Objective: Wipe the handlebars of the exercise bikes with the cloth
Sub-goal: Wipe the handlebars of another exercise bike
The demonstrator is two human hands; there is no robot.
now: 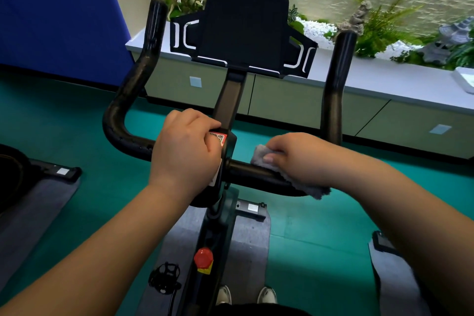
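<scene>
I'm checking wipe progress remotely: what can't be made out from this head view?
- Bar under the cloth: covered by the cloth and the right hand.
- Handlebar centre: hidden by the left hand.
- Red sticker: too small to read, partly covered.
- Neighbouring bike: cut off by the left edge.

Left hand point(186, 150), right hand point(298, 155) curled.
</scene>
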